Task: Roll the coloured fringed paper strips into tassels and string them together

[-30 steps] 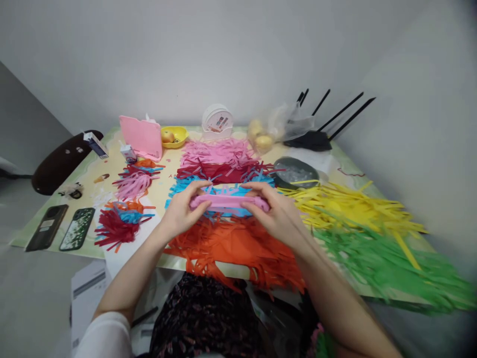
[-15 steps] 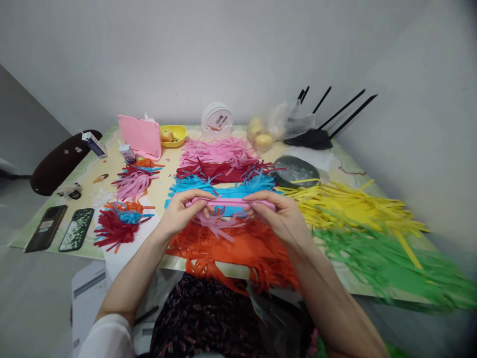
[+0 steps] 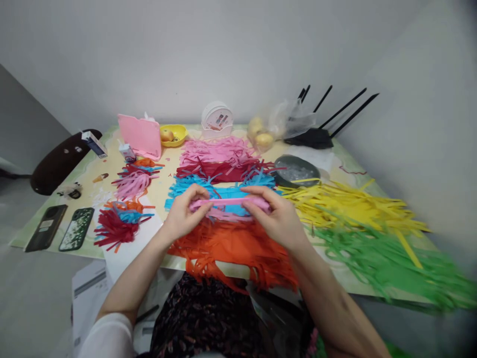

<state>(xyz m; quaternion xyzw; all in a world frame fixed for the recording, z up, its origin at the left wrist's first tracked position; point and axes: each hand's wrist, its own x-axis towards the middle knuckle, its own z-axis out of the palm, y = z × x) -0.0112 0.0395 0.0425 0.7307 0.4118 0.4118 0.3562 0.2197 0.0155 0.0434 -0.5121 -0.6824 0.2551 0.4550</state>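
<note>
A narrow rolled strip of pink tissue paper (image 3: 228, 201) is stretched level between my hands, above the table. My left hand (image 3: 189, 210) pinches its left end between thumb and fingers. On the other end, my right hand (image 3: 274, 214) grips it the same way. Pink fringe hangs just under the strip, partly hidden by the fingers. Behind it lies blue fringed paper (image 3: 231, 193), and nearer my body is a heap of orange fringed paper (image 3: 238, 243). Dark red fringed paper (image 3: 223, 171) and pink fringed paper (image 3: 218, 150) lie farther back.
Yellow fringe (image 3: 350, 206) and green fringe (image 3: 395, 258) spread at the right. Mixed-colour tassels (image 3: 124, 219) lie left, beside two phones (image 3: 77, 228). A dark green bowl (image 3: 296, 171), pink tablet case (image 3: 139, 136), yellow bowl (image 3: 179, 135) and black router (image 3: 311, 139) stand farther back.
The fingers of both hands have shifted their grip and curled more around the strip's ends. The pink fringe that hung below has drawn up closer to the strip.
</note>
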